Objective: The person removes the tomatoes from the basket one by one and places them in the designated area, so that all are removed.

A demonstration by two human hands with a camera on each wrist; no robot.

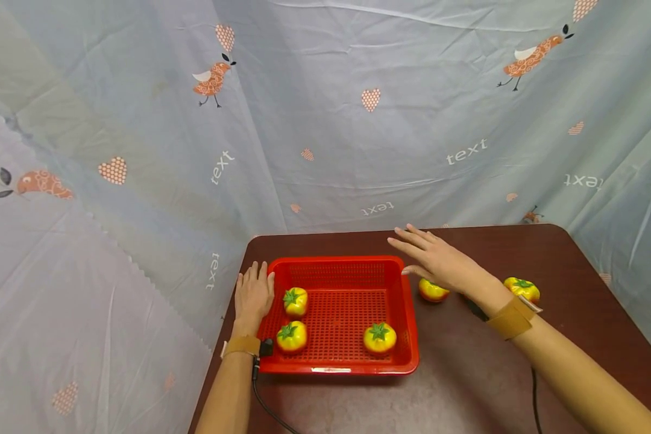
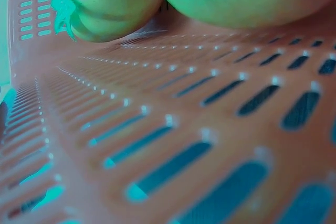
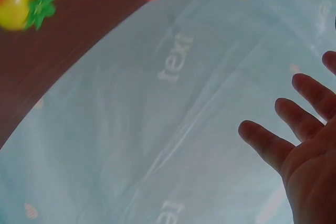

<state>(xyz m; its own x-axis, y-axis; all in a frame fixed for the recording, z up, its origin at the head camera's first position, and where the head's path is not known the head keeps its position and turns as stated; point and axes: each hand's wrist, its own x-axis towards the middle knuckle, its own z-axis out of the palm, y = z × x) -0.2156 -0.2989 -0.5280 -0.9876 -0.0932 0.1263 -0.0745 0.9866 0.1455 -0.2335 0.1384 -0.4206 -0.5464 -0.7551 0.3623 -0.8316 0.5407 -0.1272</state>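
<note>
Hovering my right hand [image 1: 439, 256], fingers spread, empty; nearest fruit [image 1: 433, 292], round, sits on counter [image 1: 461, 374] thumb-side, just right of red basket [image 1: 339, 260]; left hand [image 1: 254, 296], fingers straight, farther off at left rim

The head view shows five yellow-red tomatoes [image 1: 296, 306] [image 1: 292, 339] [image 1: 380, 342] [image 1: 433, 292] [image 1: 523, 291], three at lower centre and two farther right, plus one red basket [image 1: 336, 260], two hands [image 1: 254, 295] [image 1: 442, 259], two wristbands [image 1: 242, 345] [image 1: 510, 318] and one table [image 1: 466, 374].
</note>
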